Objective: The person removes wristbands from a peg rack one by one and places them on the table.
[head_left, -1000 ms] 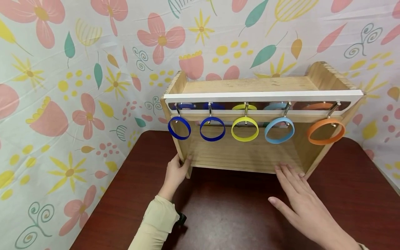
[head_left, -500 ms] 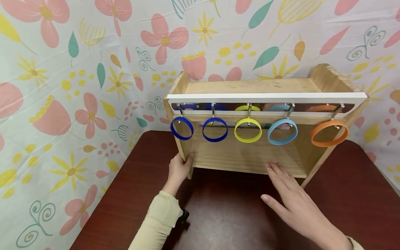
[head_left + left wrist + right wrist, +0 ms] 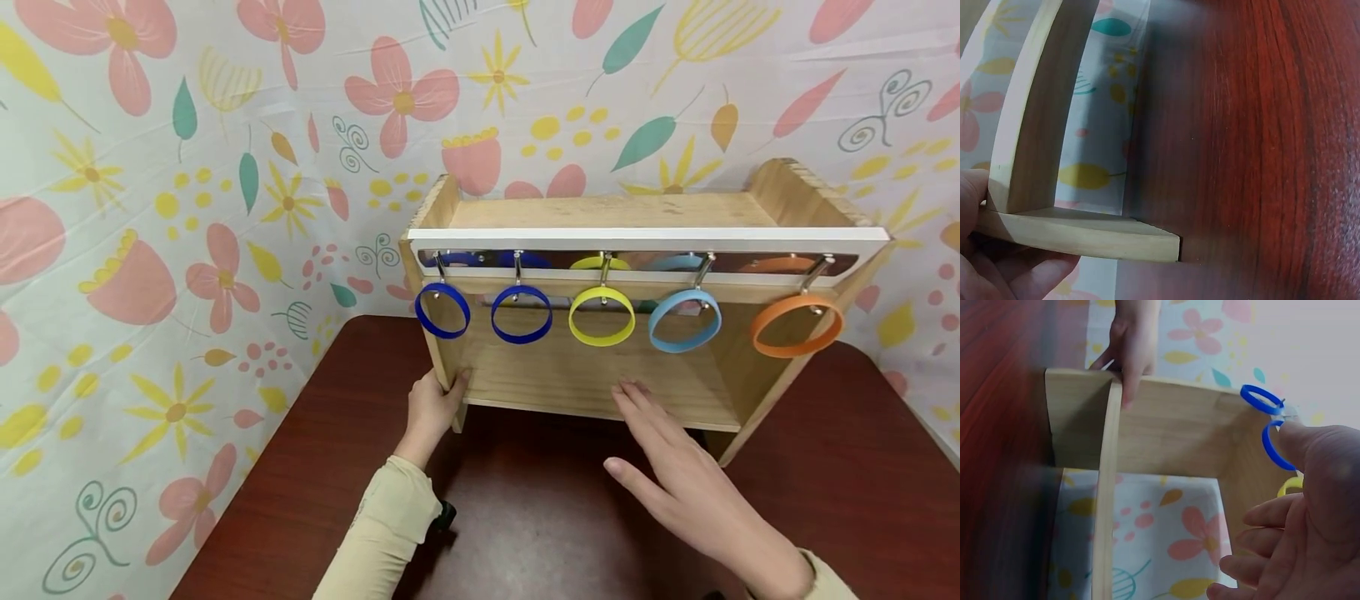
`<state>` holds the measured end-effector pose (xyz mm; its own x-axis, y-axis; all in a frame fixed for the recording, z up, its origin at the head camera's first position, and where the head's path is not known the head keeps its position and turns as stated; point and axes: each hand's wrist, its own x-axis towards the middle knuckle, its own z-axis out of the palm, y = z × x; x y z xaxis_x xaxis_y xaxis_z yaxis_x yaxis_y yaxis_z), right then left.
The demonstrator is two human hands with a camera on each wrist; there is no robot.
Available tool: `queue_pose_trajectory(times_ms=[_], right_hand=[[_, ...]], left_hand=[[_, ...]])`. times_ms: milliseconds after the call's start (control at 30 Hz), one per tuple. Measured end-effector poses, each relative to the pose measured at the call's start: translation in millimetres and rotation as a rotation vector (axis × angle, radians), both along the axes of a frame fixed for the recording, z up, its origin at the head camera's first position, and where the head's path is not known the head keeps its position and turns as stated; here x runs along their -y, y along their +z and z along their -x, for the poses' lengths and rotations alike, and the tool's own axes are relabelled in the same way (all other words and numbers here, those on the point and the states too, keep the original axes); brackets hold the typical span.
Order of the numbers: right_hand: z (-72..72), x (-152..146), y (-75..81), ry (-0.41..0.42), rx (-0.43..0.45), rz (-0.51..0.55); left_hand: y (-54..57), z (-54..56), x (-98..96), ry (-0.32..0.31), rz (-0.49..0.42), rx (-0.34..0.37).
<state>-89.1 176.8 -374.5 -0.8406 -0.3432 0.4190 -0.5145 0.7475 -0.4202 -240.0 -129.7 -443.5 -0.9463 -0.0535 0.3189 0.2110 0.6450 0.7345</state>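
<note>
A wooden shelf unit (image 3: 540,367) stands on the table, with a white-framed strip (image 3: 652,234) along its upper front. My left hand (image 3: 431,417) grips the lower left side panel (image 3: 1085,236), thumb on the inner face and fingers outside. From metal hooks hang two dark blue rings (image 3: 522,339), a yellow ring (image 3: 602,342), a light blue ring (image 3: 678,347) and an orange ring (image 3: 795,352). My right hand (image 3: 682,483) is before the lower board (image 3: 1105,506), fingers extended and thumb apart, holding nothing. Whether its fingertips touch the board I cannot tell.
The dark red table (image 3: 525,517) extends under and in front of the unit. A floral cloth (image 3: 285,167) covers the walls behind and to the left. A raised end panel (image 3: 806,196) rises at the unit's top right.
My right hand has moved leftward along the front of the lower board, fingers still straight. My left hand keeps its grip on the side panel. The head view has shifted slightly.
</note>
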Motion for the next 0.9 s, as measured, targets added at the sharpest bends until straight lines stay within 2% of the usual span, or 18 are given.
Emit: queue_pose_trajectory(times_ms=[233, 333, 667, 900], right_hand=[[7.3, 12, 5.0, 0.046, 0.001, 0.006], [9.4, 17, 8.0, 0.061, 0.001, 0.007], [14.6, 35, 18.2, 0.096, 0.072, 0.020], [22.2, 45, 25.5, 0.160, 0.057, 0.094]], left_hand=[[-1.5, 1.4, 0.1, -0.024, -0.009, 0.015], [-2.0, 2.7, 0.6, -0.024, 0.004, -0.001], [-2.6, 3.1, 0.9, -0.019, 0.008, -0.013], [-4.3, 4.1, 0.9, -0.010, 0.012, -0.023]])
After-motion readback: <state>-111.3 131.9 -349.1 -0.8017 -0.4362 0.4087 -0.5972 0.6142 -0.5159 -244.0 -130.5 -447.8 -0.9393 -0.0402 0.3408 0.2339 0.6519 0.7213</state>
